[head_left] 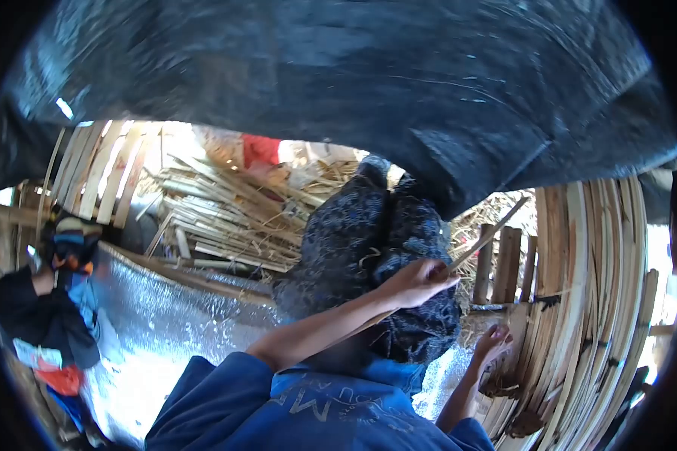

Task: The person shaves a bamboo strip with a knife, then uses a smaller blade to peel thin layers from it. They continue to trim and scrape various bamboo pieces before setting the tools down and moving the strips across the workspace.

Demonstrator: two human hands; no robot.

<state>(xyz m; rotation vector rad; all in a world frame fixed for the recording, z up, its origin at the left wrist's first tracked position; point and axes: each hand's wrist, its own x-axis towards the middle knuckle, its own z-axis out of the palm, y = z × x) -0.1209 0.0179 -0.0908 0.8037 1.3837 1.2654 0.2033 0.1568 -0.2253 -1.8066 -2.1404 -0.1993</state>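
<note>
My left hand (420, 283) is closed around a thin wooden or bamboo strip (489, 234). The strip slants from the upper right, through my fist, and back along my forearm. Both of my legs (346, 233), in dark patterned trousers with bits of straw on them, stretch out below it. Lower right, my right hand (493, 344) has its fingers loosely bent and apart, with nothing visible in it. It is beside a tall stack of long strips (579, 301).
A dark plastic sheet (316, 68) hangs low in front. Ahead to the left lie many split strips (226, 214). Shiny silver sheeting (180, 316) covers the surface on my left. At far left is what looks like another person in dark clothing (45, 323). Short boards (506, 263) stand at right.
</note>
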